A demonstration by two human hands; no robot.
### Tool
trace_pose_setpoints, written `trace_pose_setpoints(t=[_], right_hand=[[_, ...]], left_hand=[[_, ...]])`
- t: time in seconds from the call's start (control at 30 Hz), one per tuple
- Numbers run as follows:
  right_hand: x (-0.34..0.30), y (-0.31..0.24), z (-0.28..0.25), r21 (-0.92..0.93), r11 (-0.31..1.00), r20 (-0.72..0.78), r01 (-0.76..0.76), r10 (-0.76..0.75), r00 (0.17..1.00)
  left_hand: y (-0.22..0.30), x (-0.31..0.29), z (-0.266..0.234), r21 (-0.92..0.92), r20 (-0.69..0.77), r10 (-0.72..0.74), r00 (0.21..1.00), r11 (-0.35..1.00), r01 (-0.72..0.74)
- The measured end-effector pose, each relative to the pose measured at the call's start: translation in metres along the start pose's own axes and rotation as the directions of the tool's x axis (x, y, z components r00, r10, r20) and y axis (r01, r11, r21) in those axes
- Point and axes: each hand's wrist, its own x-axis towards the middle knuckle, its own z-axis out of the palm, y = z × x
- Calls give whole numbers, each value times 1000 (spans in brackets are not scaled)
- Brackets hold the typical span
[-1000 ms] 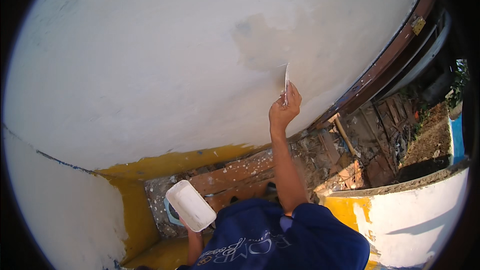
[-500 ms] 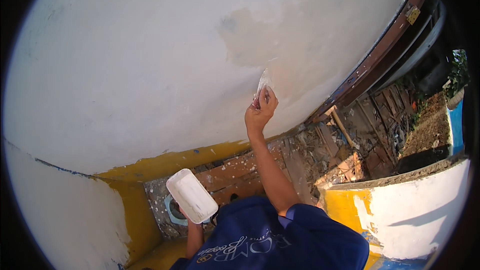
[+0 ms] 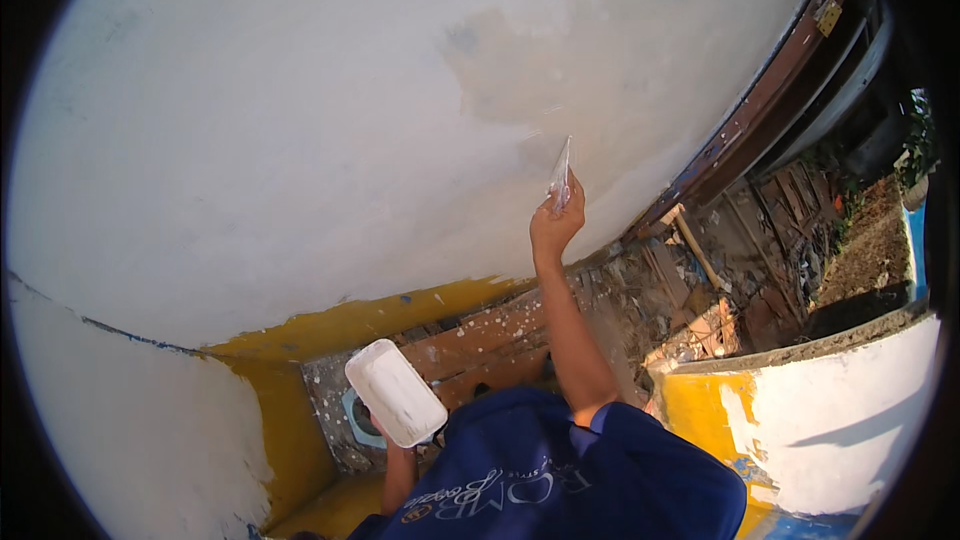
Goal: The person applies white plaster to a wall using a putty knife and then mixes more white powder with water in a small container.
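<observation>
**Surfacing work by hand, apparently part-way along**

Watching remotely, I take the beige patch (image 3: 510, 65) on the white wall (image 3: 250, 140) as landmark. Just below it, the right hand (image 3: 558, 230) grasps a thin scraper (image 3: 562, 168), whose tip points up toward the patch; I cannot tell whether blade and wall touch. Well below the patch and to its left, the left hand (image 3: 379, 426) grasps a white tray (image 3: 397, 392), its fingers mostly hidden from me; whitish smears line the interior. I judge progress as partial: left of the patch, the surface looks largely white, whereas the patch is uneven, with a blue-grey spot (image 3: 462, 37) at its left edge. Whether it is damp or uncoated, I cannot tell. Beneath the patch, the yellow band (image 3: 380, 315) shows uncovered, its upper edge ragged.
</observation>
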Motion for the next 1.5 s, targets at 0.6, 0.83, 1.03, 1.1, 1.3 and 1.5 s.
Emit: trace_pose_setpoints(t=[0.6,0.83,1.03,1.1,1.3,1.5], right_hand=[[24,-6,3,36,999,-75,18,-16,997],[-62,-57,15,138,923,325,359,-384,864],[-32,-44,29,10,963,-71,268,-267,961],[-32,-38,43,-64,946,-10,319,-320,947],[-75,-42,30,131,901,261,414,-434,862],[1,-35,5,105,973,-52,205,-200,978]], left_hand=[[-1,-16,-20,-91,-110,107,988,989,-117],[1,-7,-25,-19,-209,102,973,994,-108],[0,10,-52,-58,-137,87,987,994,-95],[-2,16,-30,-38,-77,55,996,998,-58],[-4,4,-71,-10,-115,87,990,996,-89],[0,7,-81,-15,-92,65,994,998,-67]])
